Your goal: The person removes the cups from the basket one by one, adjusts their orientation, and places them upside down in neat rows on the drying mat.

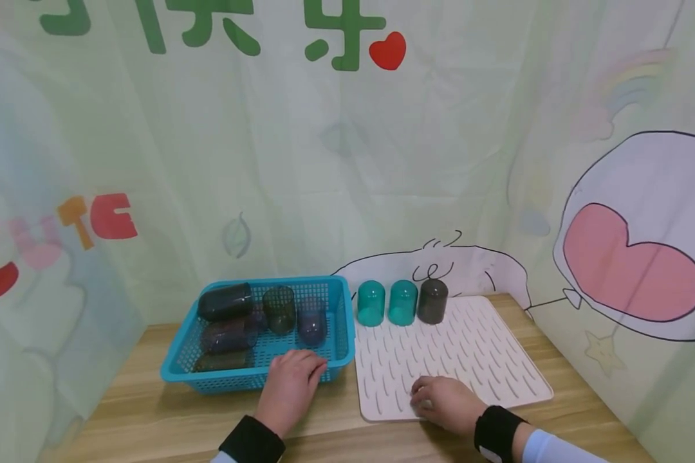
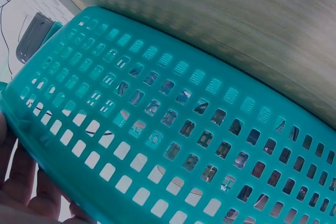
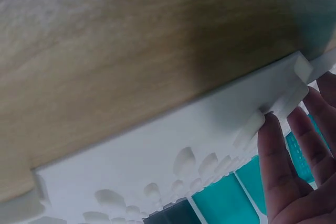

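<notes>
My left hand [image 1: 292, 386] is at the front rim of a blue-green perforated plastic basket [image 1: 347, 321], near its right end. In the left wrist view its fingers [image 2: 23, 169] show beside the rim, with nothing between them. Several dark translucent cups lie in the basket, one of them a smoky cup [image 1: 226, 302]. Over the front edge of a white ridged drying mat [image 1: 469, 354] is my right hand [image 1: 447, 402], its fingers loosely bent and holding nothing. Two teal cups [image 1: 370, 303] and one dark grey cup [image 1: 432, 301] stand upside down along the mat's back edge.
Basket and mat sit side by side on a wooden table [image 1: 133, 411]. A printed cloth [image 1: 440, 161] hangs behind the table and along its sides. Each wrist wears a black band [image 1: 253, 441].
</notes>
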The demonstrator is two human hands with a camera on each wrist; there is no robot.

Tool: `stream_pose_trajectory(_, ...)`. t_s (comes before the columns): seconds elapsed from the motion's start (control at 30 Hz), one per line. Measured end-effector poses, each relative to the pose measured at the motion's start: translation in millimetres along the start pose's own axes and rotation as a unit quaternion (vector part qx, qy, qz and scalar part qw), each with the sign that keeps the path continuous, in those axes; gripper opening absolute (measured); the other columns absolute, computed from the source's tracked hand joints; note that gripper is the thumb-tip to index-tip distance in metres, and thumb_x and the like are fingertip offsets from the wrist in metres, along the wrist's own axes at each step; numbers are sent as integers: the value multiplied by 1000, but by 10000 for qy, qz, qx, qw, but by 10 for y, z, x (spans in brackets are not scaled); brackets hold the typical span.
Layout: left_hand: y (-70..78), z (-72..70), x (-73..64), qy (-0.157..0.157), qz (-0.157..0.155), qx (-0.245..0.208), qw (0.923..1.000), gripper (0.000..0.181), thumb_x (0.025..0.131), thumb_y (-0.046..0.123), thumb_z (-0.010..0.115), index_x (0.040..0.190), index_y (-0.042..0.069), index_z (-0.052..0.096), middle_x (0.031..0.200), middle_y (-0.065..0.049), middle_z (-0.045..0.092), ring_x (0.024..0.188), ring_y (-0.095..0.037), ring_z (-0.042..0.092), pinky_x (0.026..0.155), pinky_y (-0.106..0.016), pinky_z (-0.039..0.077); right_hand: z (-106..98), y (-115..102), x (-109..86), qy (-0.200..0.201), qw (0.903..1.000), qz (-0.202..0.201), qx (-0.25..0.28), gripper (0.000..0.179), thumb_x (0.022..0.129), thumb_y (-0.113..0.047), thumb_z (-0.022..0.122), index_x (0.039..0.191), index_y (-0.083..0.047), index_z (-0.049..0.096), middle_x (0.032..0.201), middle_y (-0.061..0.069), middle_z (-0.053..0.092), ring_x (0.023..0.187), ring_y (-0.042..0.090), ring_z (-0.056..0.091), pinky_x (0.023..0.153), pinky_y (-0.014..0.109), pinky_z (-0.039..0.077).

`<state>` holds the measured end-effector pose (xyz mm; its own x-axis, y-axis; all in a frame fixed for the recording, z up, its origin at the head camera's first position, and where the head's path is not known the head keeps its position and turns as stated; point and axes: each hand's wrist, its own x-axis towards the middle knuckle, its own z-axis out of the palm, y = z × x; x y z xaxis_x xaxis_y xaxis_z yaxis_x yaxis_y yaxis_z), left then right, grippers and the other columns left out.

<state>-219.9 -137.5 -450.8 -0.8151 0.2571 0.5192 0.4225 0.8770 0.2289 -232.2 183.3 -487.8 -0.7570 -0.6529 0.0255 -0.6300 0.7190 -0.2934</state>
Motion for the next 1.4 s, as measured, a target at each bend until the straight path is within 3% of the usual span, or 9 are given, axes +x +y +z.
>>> stream_pose_trajectory(0.6, 43, 2, 66, -201, 68, -61, 9998, 11, 89, 27, 67, 96, 22, 74, 93, 8, 69, 89, -14, 56, 78, -46, 47, 16, 52, -41, 189, 9990, -303, -275, 12, 84, -16, 71, 95, -16, 75, 101, -6, 69, 94, 6, 59, 82, 33, 54)
stream_pose_trajectory(0.9, 6, -28, 154, -434, -9, -7, 9991, 13, 90, 28, 65, 96, 20, 73, 94, 5, 70, 90, -14, 58, 80, -46, 51, 31, 47, -32, 98, 9994, -199, -249, 12, 86, -16, 69, 97, -17, 75, 103, -6, 69, 95, 6, 59, 84, 34, 54)
stream_pose_trajectory(1.1, -66, -116, 333, -662, -427, -131, 9968, 24, 91, 28, 62, 108, 12, 69, 106, -5, 69, 99, -21, 60, 85, -45, 54, 53, 46, -23, 68, 9997, -133, -203, 13, 86, -17, 68, 98, -18, 75, 104, -7, 68, 96, 6, 59, 84, 34, 53)
stream_pose_trajectory(1.4, -175, -235, 672, -1228, -1248, -170, 9844, 47, 92, 30, 62, 128, 1, 54, 121, -18, 62, 104, -31, 59, 89, -51, 51, 68, 52, -13, 212, 9986, -414, -247, 11, 87, -16, 67, 96, -17, 74, 104, -6, 68, 96, 6, 59, 83, 32, 53)
